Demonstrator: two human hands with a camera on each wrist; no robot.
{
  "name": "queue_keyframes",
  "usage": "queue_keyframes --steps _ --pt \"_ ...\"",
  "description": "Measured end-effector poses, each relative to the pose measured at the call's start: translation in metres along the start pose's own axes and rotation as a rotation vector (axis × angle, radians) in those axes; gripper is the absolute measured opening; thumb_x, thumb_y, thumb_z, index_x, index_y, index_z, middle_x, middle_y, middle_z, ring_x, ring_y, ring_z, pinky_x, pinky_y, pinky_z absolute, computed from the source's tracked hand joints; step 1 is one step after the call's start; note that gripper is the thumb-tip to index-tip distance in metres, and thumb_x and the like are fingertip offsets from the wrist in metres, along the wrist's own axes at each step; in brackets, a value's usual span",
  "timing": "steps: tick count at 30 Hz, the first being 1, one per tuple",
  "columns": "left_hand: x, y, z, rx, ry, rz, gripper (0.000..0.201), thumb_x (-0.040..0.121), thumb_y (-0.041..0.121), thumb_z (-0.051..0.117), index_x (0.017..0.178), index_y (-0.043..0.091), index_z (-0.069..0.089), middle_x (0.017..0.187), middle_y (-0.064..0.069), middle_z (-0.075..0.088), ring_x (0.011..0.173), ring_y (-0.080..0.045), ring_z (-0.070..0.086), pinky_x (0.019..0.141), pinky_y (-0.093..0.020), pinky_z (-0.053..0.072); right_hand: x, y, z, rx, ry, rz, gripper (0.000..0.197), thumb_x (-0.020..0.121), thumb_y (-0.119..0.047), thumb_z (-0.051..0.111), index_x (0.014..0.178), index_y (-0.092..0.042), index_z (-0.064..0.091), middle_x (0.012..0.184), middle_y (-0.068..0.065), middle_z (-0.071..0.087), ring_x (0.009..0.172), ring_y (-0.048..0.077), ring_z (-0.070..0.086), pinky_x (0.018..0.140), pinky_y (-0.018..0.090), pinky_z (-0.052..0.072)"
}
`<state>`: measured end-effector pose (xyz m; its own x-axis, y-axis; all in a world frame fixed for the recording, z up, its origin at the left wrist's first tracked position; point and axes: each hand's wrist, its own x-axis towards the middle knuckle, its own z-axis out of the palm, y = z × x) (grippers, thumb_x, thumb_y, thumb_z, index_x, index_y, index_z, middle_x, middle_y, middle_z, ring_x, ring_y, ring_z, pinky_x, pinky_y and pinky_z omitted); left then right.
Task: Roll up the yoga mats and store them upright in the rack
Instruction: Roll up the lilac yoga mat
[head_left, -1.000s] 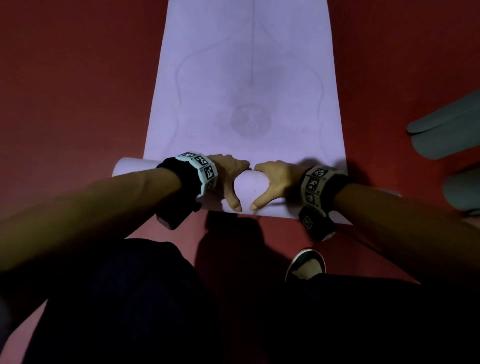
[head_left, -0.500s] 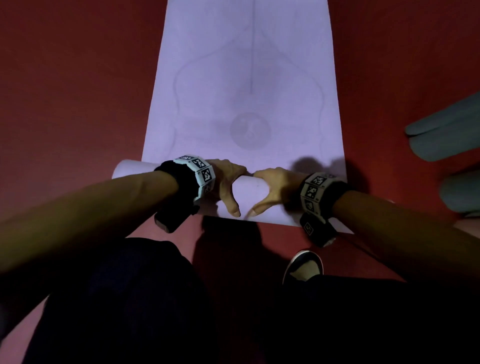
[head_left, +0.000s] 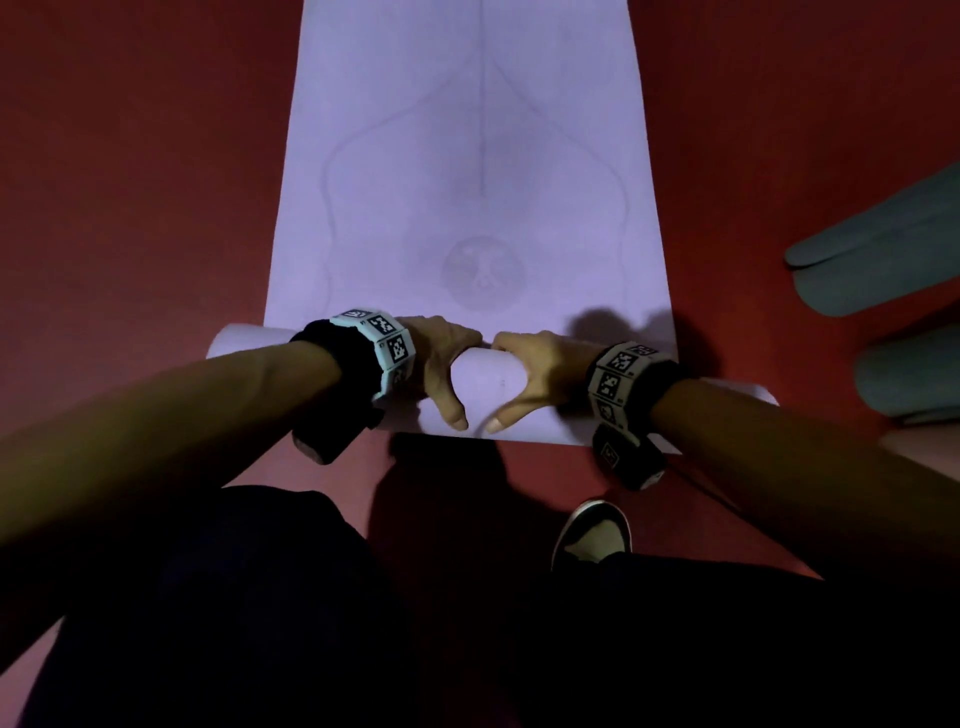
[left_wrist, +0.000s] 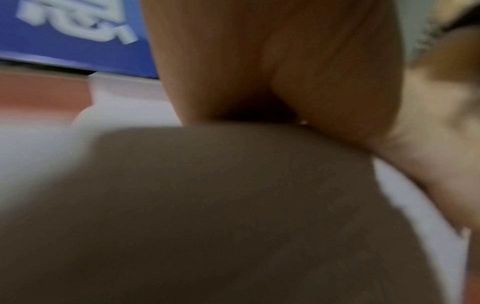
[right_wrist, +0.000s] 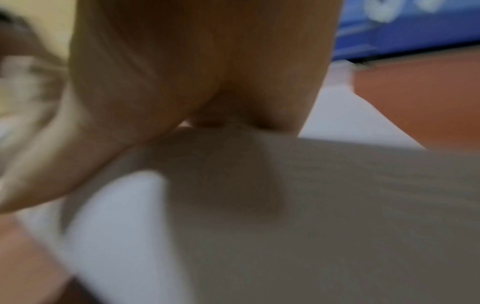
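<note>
Floor (head_left: 130, 208), red, is taking up most of the head view, and we are finding the mat (head_left: 467, 182) lying on it, lilac, running away from the person. Its far part is lying flat, showing a faint line drawing with a round emblem. Its near end is sitting rolled into a roll (head_left: 483, 379) that is lying crosswise, with both ends sticking out past the flat part's edges.

We are seeing two grey-green shapes (head_left: 878, 249) lying on the floor at the right edge, well apart from the mat; we cannot tell what they are.

We are noting dark trousers filling the bottom of the view and one shoe (head_left: 592, 535) standing on the floor just near of the roll.

Both forearms are reaching forward, each wearing a marker band (head_left: 387, 345) at the wrist.

The left hand (head_left: 441, 364) is lying over the top of the roll, fingers curving over its far side and thumb pointing down its near side. The right hand (head_left: 535, 369) is mirroring it just beside, fingertips almost meeting the left's. Both are cupping the roll from above.

The wrist views are blurring badly; in each we are making out only a palm against the pale, shadowed roll, with a blue panel (left_wrist: 72, 30) behind.
</note>
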<state>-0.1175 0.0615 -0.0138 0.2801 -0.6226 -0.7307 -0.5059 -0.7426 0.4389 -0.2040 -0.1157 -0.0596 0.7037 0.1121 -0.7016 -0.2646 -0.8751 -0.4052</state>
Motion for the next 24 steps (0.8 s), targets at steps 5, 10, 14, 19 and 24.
queue_keyframes --steps 5,10,14,19,24 --pt "0.005 0.0 0.003 0.043 -0.035 0.009 0.054 0.07 0.022 0.089 0.117 0.021 0.061 0.109 0.004 0.069 0.1 -0.016 0.065 0.086 -0.029 0.052 -0.004 -0.005 0.002 -0.128 0.035 0.0 0.094 0.046 -0.079 0.081 0.112 -0.025 0.042 0.104 -0.001 0.059 0.094 0.024 0.059 0.084 0.044 0.051" --pt "0.009 -0.004 0.014 0.046 -0.016 -0.03 0.056 0.068 0.027 0.091 0.108 0.02 0.053 0.082 0.012 0.058 0.063 0.0 0.052 0.044 -0.007 0.038 0.001 0.0 0.001 -0.013 -0.001 0.063 0.091 0.047 -0.071 0.086 0.119 -0.026 0.055 0.112 -0.008 0.063 0.102 0.016 0.061 0.095 0.04 0.051" --pt "0.014 -0.015 0.012 0.018 -0.028 -0.069 0.037 0.075 0.017 0.086 0.087 0.026 0.053 0.079 0.009 0.056 0.095 -0.014 0.059 0.07 -0.013 0.051 0.0 -0.004 0.001 -0.001 0.018 0.01 0.093 0.049 -0.073 0.086 0.121 -0.026 0.051 0.115 -0.007 0.063 0.105 0.016 0.06 0.095 0.037 0.05" --pt "0.009 -0.019 0.004 -0.1 -0.071 0.01 0.065 0.063 0.018 0.093 0.118 0.024 0.06 0.112 0.007 0.07 0.11 -0.017 0.064 0.095 -0.038 0.052 -0.007 -0.007 0.014 -0.091 0.085 -0.172 0.105 0.044 -0.078 0.083 0.124 -0.029 0.034 0.11 -0.001 0.061 0.099 0.024 0.063 0.088 0.046 0.051" --pt "0.0 0.0 0.008 0.044 -0.036 -0.032 0.07 0.055 0.041 0.094 0.108 0.027 0.051 0.091 0.009 0.063 0.09 -0.016 0.065 0.092 -0.039 0.052 -0.001 -0.002 0.005 0.014 0.015 -0.036 0.081 0.051 -0.055 0.092 0.113 -0.029 0.046 0.106 -0.006 0.066 0.098 0.017 0.063 0.089 0.042 0.053"
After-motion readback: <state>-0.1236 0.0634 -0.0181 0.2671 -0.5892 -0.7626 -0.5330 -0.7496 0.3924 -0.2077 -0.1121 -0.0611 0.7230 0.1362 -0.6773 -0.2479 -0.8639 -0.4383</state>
